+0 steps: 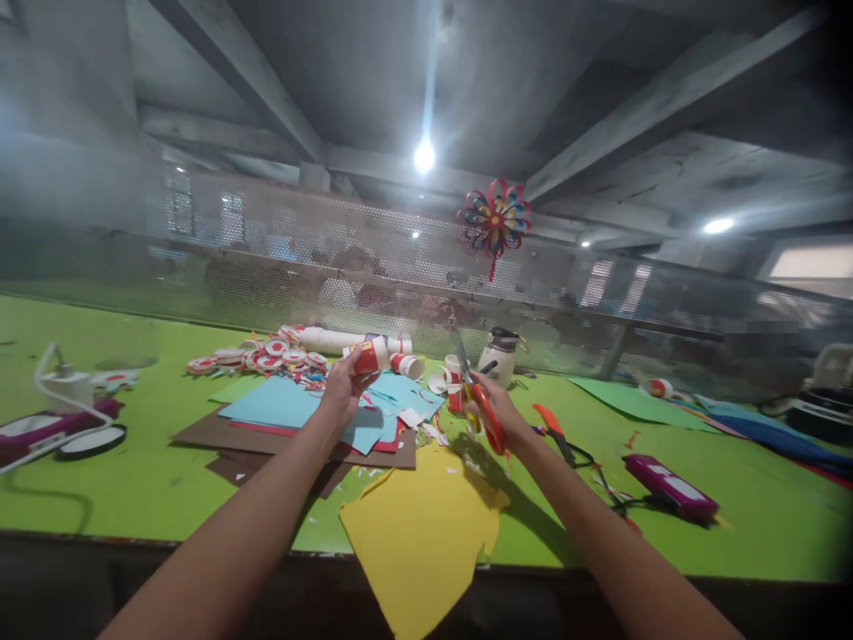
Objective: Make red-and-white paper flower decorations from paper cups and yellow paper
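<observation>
My left hand point(343, 389) holds up a small red and white paper roll point(370, 356) above the blue paper sheets point(286, 404). My right hand point(497, 411) grips red-handled scissors point(481, 402), blades pointing up and away, over the green table point(160, 480). The two hands are apart, about a hand's width between the roll and the scissor blades. A yellow paper sheet point(417, 533) lies at the table's near edge below both hands.
Brown sheets point(227, 436) lie under the blue ones. Several red and white paper rings point(267, 356) are piled at the back, with a white tube point(330, 339), a glue bottle point(498, 356), a purple glue gun point(670, 487) and a lamp point(63, 391). A paper flower point(494, 218) hangs on the mesh.
</observation>
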The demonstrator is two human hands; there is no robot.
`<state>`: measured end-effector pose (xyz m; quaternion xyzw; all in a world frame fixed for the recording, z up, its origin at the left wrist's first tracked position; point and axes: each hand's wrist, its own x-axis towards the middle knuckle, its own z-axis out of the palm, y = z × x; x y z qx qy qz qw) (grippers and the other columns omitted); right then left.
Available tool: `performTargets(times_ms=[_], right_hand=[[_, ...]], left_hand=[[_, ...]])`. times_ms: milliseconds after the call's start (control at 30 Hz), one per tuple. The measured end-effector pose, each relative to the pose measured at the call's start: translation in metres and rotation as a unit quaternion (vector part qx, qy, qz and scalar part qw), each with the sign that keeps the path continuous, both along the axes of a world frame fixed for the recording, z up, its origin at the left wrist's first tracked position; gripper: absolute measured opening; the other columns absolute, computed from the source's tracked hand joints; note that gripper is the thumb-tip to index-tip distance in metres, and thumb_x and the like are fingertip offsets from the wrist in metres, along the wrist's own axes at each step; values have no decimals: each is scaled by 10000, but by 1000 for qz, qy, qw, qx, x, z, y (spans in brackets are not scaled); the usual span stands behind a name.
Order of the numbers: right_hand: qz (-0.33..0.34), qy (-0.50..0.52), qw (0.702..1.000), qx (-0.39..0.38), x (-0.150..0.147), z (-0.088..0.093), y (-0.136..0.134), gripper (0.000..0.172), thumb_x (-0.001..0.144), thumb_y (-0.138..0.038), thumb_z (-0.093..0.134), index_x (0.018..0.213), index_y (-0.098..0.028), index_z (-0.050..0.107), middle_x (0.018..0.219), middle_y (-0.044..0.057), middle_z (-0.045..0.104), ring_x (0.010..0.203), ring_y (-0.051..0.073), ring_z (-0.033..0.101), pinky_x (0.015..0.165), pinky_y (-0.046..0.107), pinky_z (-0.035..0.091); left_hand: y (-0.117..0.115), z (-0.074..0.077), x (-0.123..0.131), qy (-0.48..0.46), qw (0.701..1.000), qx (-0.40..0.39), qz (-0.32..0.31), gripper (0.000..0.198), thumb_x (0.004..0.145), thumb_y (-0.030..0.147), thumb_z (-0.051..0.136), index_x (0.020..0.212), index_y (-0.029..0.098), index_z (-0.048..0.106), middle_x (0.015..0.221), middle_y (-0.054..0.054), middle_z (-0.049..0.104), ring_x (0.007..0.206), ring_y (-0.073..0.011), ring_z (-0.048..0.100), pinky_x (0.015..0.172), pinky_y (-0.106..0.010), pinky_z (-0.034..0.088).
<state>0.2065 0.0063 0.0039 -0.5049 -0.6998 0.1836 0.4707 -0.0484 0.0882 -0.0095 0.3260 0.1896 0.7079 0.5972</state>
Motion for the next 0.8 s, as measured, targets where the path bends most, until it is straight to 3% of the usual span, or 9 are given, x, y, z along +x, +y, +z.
performTargets(times_ms=[167, 333, 467, 633, 800], right_hand=[[45, -37, 998, 2, -29, -11, 13, 423, 732, -418, 622, 1074, -172, 581, 749, 9, 619, 677, 176, 578, 650, 306, 476], [57, -97, 993, -21, -25, -25, 2, 390, 718, -433, 669, 1016, -187, 620, 799, 22, 641, 670, 181, 564, 644, 304, 449], [27, -134, 991, 15, -18, -23, -2, 417, 740, -449, 649, 1043, -164, 625, 925, 62, 649, 773, 205, 578, 714, 318, 445], [38, -104, 994, 5, -16, -18, -3, 437, 743, -482, 647, 1025, -149, 654, 669, 9, 600, 593, 165, 522, 575, 280, 409], [96, -61, 993, -21, -21, -13, -15, 367, 833, -497, 538, 950, -174, 667, 655, -4, 583, 564, 133, 519, 525, 238, 405]], left_hand=[[3, -2, 0, -2, 999, 38, 12, 324, 669, 315, 739, 888, 171, 548, 752, -8, 681, 651, -137, 657, 702, -312, 541], [-4, 0, 6, 10, 997, 70, 5, 338, 658, 255, 754, 914, 178, 547, 879, -21, 682, 785, -140, 652, 802, -332, 522], [-12, 5, 5, 48, 995, 83, -11, 458, 656, 218, 758, 1064, 181, 553, 911, -39, 671, 770, -154, 649, 747, -330, 527], [-21, 12, 3, 120, 986, 112, -33, 749, 636, 197, 770, 1300, 237, 427, 1071, -62, 630, 859, -184, 652, 740, -326, 524], [-23, 14, 5, 130, 981, 132, -58, 740, 608, 170, 790, 1240, 211, 409, 964, -37, 642, 812, -161, 644, 734, -306, 511]])
